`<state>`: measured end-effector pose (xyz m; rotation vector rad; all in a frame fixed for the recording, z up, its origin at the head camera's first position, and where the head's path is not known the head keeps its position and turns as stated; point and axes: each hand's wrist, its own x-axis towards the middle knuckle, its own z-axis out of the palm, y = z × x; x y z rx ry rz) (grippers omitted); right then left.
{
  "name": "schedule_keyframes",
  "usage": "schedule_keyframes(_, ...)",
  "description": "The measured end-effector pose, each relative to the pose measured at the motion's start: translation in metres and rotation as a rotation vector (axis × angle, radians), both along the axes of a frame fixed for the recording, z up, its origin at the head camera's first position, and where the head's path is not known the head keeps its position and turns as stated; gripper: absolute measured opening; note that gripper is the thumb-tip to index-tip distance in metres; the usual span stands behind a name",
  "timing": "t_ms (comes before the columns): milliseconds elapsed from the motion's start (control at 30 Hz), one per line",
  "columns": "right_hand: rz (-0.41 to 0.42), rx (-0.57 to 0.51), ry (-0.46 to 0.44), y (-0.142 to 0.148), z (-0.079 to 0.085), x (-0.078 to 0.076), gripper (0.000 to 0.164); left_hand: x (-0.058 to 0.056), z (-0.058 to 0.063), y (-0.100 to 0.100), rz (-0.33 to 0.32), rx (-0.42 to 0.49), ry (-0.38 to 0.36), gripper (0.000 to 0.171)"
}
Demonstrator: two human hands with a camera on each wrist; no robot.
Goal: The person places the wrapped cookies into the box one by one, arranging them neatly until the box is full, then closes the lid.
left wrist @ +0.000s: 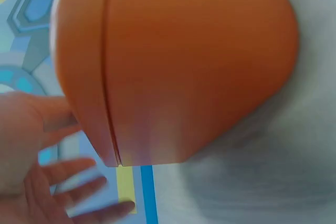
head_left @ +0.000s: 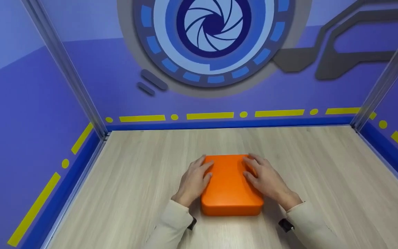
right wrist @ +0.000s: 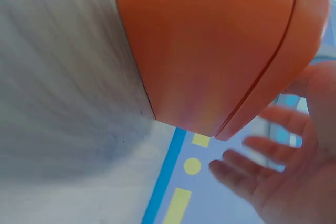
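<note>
An orange box (head_left: 233,185) with rounded corners lies flat on the wooden table. A thin seam runs round its side near the top, as the left wrist view shows on the orange box (left wrist: 199,66). At the box's left edge is my left hand (head_left: 192,180), thumb and a finger over the top. My right hand (head_left: 268,178) lies along the opposite edge in much the same way. Both wrist views show loosely spread fingers beside the box, not curled round it: the left hand (left wrist: 47,166) and the right hand (right wrist: 289,156).
Pale wood-grain table (head_left: 143,166) surrounds the box. A blue-purple printed wall (head_left: 98,76) rises at the back, with side walls left and right. Metal posts (head_left: 71,76) stand at the back corners. Dark bands (head_left: 286,225) show at both cuffs.
</note>
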<state>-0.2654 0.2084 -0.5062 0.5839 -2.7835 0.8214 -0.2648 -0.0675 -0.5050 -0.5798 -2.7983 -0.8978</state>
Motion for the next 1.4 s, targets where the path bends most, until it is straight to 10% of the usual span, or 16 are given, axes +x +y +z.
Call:
schedule_keyframes(600, 0.077, 0.094, 0.072, -0.001, -0.006, -0.001, 0.046, -0.003, -0.001, -0.005, -0.069, -0.114, 0.068, 0.044)
schedule_keyframes(967, 0.044, 0.044, 0.025, 0.004, -0.01, 0.003, 0.054, 0.004, -0.003, -0.007, -0.135, -0.017, -0.069, 0.055)
schedule_keyframes(1400, 0.072, 0.078, 0.02, 0.003, -0.005, 0.032, 0.062, 0.024, -0.002, -0.007, -0.126, 0.03, -0.067, 0.063)
